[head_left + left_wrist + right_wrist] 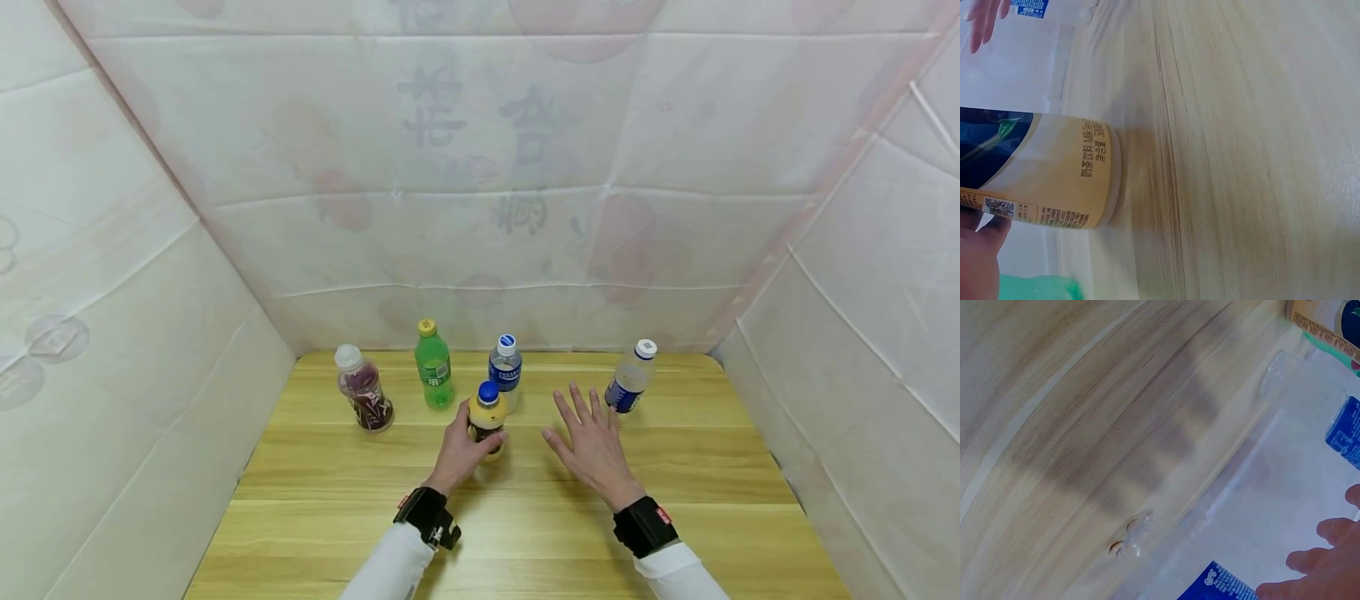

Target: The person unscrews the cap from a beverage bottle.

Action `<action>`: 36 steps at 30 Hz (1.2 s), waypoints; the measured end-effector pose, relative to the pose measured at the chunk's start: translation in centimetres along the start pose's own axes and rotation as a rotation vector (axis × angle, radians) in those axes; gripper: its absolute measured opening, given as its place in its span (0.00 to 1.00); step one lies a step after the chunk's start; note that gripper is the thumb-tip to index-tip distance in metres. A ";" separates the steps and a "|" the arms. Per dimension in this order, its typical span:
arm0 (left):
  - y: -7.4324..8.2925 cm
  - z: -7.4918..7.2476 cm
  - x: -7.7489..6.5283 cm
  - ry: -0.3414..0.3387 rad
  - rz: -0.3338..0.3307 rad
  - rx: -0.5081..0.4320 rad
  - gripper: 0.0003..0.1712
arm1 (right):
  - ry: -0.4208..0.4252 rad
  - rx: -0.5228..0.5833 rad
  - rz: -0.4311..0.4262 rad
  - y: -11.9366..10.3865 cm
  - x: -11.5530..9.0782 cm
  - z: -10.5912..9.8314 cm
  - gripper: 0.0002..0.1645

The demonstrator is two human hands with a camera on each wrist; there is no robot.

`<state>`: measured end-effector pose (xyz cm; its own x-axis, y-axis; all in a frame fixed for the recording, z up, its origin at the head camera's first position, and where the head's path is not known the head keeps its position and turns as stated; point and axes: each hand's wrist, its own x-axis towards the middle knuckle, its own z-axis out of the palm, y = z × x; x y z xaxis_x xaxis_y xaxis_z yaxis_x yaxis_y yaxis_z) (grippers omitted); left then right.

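Five plastic bottles, one surface (540, 542), two grips. My left grip (459, 454) holds the one milk tea bottle (488, 412), thumb on one side, fingers on the other. It's upright, blue cap, yellow shoulder, smooth round body, tan-and-navy wrap with small print; can't tell if its base touches down. My right grip (596, 454) holds nothing, fingers spread and straight, at 3 o'clock from the milk tea bottle (12 = away from me).

Others, same clock: two clear bottles with blue labels and whitish caps, the first clear bottle (506, 367) at 1, the second clear bottle (627, 387) between 2 and 3, near my right fingertips, contact unclear. One green bottle (433, 367), translucent, yellow cap, between 10 and 11. One purple bottle (363, 385), white cap, dark patterned label, between 9 and 10.

Surface: pale yellowish wood look, streaky grain. Three creased white cloth walls (480, 250), faint print. Two black wristbands (425, 512), two white sleeves (390, 562).
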<state>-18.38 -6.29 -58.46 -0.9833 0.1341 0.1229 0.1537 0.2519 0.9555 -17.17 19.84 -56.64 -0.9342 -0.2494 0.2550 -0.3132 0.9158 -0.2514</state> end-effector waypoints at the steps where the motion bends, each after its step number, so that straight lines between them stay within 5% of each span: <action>1: 0.0 0.0 0.0 0.003 0.001 0.001 0.43 | 0.001 0.000 -0.001 0.0 0.0 0.0 0.45; 14: 0.9 -1.2 -0.9 0.051 0.089 0.038 0.45 | 0.021 0.053 0.022 -0.6 0.2 -0.7 0.46; 21: 1.4 -1.7 -1.2 0.067 0.121 0.229 0.46 | 0.027 0.148 0.010 -1.9 0.8 -1.9 0.46; 28: 1.8 -1.7 -1.3 0.087 0.236 0.441 0.47 | 0.115 0.316 -0.056 -3.6 1.7 -3.0 0.39; 36: 2.3 -1.3 -1.6 0.101 0.267 0.555 0.48 | 0.193 0.408 -0.064 -5.3 2.3 -3.8 0.33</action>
<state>-16.55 -7.17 -56.15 -0.9044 0.1764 0.3886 0.3960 0.6861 0.6103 -17.02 15.65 -51.18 -0.8740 -0.2026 0.4416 -0.4468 0.6922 -0.5668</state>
